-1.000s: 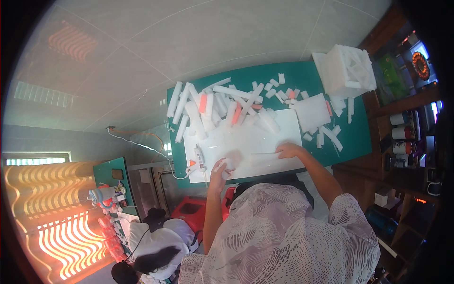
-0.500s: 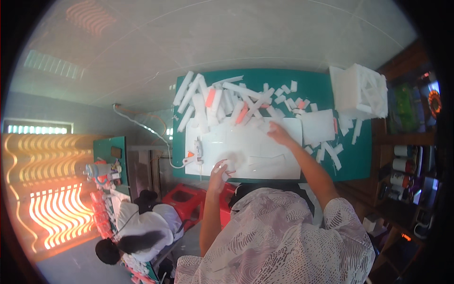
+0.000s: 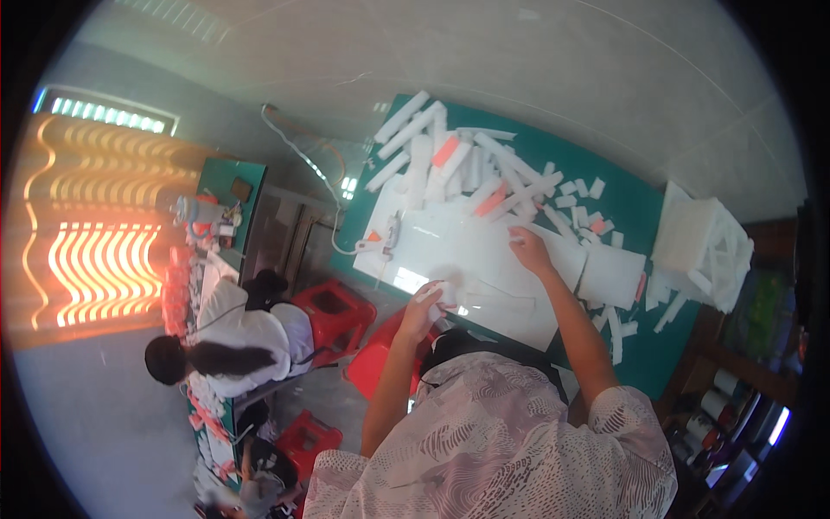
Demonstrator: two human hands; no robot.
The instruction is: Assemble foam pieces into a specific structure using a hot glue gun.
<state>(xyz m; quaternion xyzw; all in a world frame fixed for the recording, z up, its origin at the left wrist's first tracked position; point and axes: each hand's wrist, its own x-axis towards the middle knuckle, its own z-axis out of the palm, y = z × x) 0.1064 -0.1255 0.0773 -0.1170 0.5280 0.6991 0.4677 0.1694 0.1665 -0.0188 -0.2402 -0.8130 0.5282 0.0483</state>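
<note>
Head view: a large white sheet (image 3: 471, 259) lies flat on the green table (image 3: 644, 208), pale and glossy, with a bright glare patch near its near-left corner. The left hand (image 3: 425, 304) rests at the sheet's near edge, fingers curled around a small white piece (image 3: 448, 294); how tightly it grips is too small to tell. The right hand (image 3: 529, 249) reaches further across and lies flat on the sheet's far-right part, fingers spread loosely, clamped on nothing. Beyond the sheet sits a heap of white foam strips (image 3: 458, 156), long and narrow, lying crosswise over one another, a few with orange-red faces. Small white foam offcuts (image 3: 577, 189) are scattered to the right of the heap. A white square block (image 3: 612, 277) lies just right of the sheet, beside the right forearm. At the table's right end stands a stack of white foam frames (image 3: 702, 246), boxy and open in the middle. A glue gun (image 3: 385, 240) with an orange tip lies at the sheet's left edge, its cable running off the table. To the left, well apart, another person (image 3: 233, 342) in white sits by red stools (image 3: 333, 316).
</note>
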